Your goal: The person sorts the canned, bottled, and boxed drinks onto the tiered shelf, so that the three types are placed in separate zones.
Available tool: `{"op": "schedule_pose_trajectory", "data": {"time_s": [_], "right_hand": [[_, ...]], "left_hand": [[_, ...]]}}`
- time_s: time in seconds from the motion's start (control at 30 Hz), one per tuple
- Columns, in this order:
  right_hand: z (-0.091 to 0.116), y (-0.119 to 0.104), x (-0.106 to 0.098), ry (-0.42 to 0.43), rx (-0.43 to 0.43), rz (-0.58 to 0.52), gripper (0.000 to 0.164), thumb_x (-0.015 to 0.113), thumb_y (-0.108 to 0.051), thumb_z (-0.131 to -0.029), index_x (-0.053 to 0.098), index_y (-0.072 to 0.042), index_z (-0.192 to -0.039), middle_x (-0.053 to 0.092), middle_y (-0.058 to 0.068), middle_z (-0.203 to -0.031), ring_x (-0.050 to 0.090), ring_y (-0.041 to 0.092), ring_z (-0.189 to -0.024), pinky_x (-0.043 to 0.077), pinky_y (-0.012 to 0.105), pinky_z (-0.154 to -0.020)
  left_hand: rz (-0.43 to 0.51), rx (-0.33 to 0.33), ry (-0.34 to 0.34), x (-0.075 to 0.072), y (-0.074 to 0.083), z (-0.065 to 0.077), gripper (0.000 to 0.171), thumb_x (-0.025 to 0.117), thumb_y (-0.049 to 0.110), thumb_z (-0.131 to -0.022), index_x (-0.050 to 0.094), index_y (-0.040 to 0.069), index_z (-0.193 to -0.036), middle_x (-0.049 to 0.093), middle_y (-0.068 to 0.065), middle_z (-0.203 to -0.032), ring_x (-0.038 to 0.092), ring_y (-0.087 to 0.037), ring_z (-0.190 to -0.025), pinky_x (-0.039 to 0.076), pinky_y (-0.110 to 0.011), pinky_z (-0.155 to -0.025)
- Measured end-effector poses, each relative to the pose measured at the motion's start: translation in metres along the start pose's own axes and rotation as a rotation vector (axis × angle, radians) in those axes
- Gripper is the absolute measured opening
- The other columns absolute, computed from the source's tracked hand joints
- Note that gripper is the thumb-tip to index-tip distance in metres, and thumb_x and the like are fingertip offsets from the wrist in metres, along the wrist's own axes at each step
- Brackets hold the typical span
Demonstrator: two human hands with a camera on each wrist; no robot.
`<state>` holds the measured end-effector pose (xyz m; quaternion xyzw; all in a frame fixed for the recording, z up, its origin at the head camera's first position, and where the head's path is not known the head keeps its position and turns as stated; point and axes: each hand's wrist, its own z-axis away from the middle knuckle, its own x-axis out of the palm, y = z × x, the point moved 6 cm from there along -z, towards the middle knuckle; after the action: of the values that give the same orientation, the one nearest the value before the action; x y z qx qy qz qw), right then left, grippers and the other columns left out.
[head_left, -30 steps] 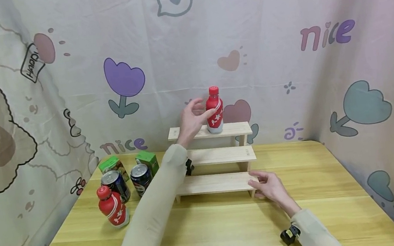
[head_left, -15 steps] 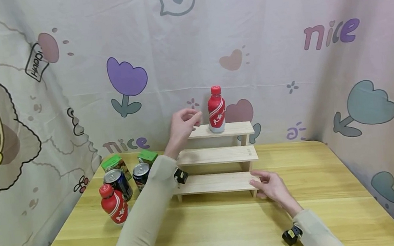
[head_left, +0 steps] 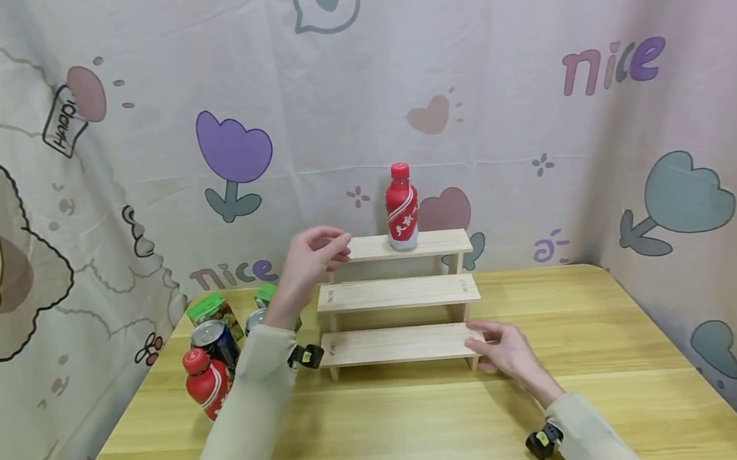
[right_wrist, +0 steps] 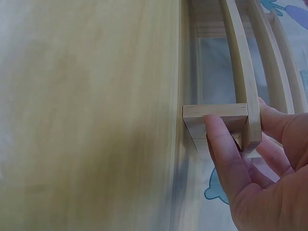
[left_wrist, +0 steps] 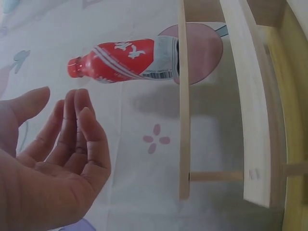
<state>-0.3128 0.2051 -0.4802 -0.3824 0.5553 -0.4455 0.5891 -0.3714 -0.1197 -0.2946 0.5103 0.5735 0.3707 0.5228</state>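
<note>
A red bottle (head_left: 401, 208) with a white base stands upright on the top tier of a three-step wooden shelf (head_left: 398, 294). Left of that bottle, apart from it, is my left hand (head_left: 308, 263), its fingers loosely bent and nothing in them. In the left wrist view, a gap shows between the fingertips (left_wrist: 83, 94) and the bottle. My right hand (head_left: 506, 352) grips the right end of the shelf's lowest tier. The right wrist view shows the thumb over the board and a finger (right_wrist: 222, 139) against the side leg.
On the left of the table (head_left: 397, 444), a second red bottle (head_left: 205, 381) stands before a dark can (head_left: 215, 342) and a green-topped carton (head_left: 213, 311). Another can (head_left: 255, 319) and green carton (head_left: 264, 294) are partly hidden behind my left arm. A printed curtain (head_left: 489, 27) hangs behind.
My left hand has let go of the bottle on the top tier and moved left and slightly down. That bottle stays standing. My right hand keeps its place on the shelf.
</note>
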Motion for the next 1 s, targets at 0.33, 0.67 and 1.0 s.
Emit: {"op": "schedule_pose_trajectory", "data": {"time_s": [0.33,0.67,1.0], "right_hand": [[-0.001,0.0,0.001,0.003,0.01,-0.001,0.048,0.074,-0.013,-0.087,0.061,-0.006,-0.132,0.055,0.017,-0.107,0.064,0.02,-0.084,0.061,0.033,-0.07],[-0.001,0.001,-0.001,0.009,0.009,-0.008,0.047,0.074,-0.012,-0.087,0.061,-0.006,-0.132,0.054,0.018,-0.108,0.065,0.019,-0.083,0.06,0.033,-0.071],[0.0,0.002,-0.001,0.002,-0.004,-0.01,0.047,0.074,-0.013,-0.087,0.061,-0.006,-0.132,0.054,0.017,-0.105,0.063,0.02,-0.084,0.061,0.034,-0.07]], "left_hand": [[-0.069,-0.018,-0.007,-0.026,-0.006,0.028,0.034,0.066,0.032,-0.095,0.066,0.005,-0.115,0.072,-0.007,-0.096,0.07,-0.027,-0.093,0.056,-0.035,-0.079],[-0.131,-0.008,-0.028,-0.054,-0.015,0.047,0.039,0.064,0.038,-0.095,0.064,0.005,-0.117,0.072,-0.001,-0.095,0.069,-0.016,-0.089,0.056,-0.035,-0.079],[-0.199,-0.024,-0.1,-0.081,-0.025,0.066,0.044,0.06,0.04,-0.097,0.061,0.005,-0.123,0.071,0.002,-0.103,0.067,-0.017,-0.098,0.056,-0.032,-0.084]]}}
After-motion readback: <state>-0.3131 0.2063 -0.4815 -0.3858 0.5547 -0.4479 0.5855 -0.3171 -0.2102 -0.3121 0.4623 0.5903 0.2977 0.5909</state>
